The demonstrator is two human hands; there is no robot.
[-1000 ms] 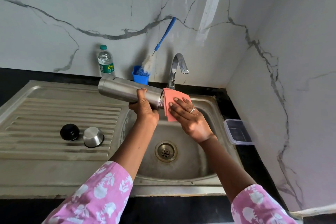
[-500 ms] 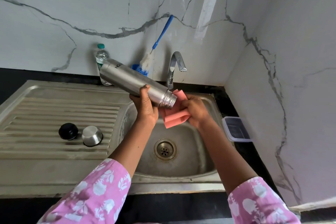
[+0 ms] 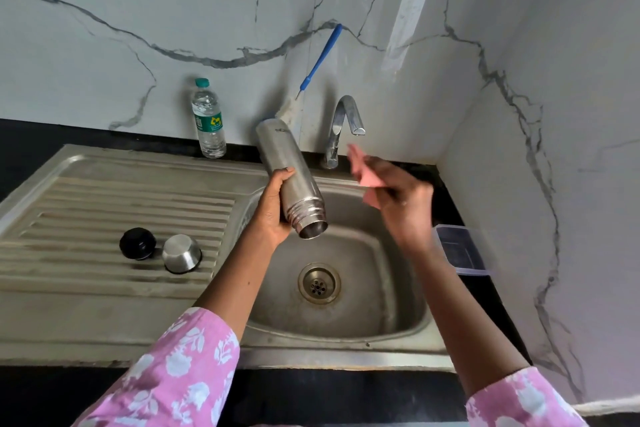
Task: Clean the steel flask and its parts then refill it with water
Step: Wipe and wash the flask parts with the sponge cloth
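Observation:
My left hand grips the steel flask over the sink basin. The flask is tilted, its open threaded mouth pointing down toward me and its base up near the wall. My right hand is blurred to the right of the flask and holds a pink cloth, clear of the flask, below the tap. On the draining board sit the flask's black stopper and its steel cup lid, upside down, side by side.
A plastic water bottle stands at the wall behind the draining board. A blue-handled bottle brush leans against the wall behind the flask. A clear plastic container sits on the black counter right of the sink. The drain is open.
The flask swung from lying sideways to steeply tilted, mouth down. My right hand pulled the pink cloth off the flask's mouth and moved right and up, away from it.

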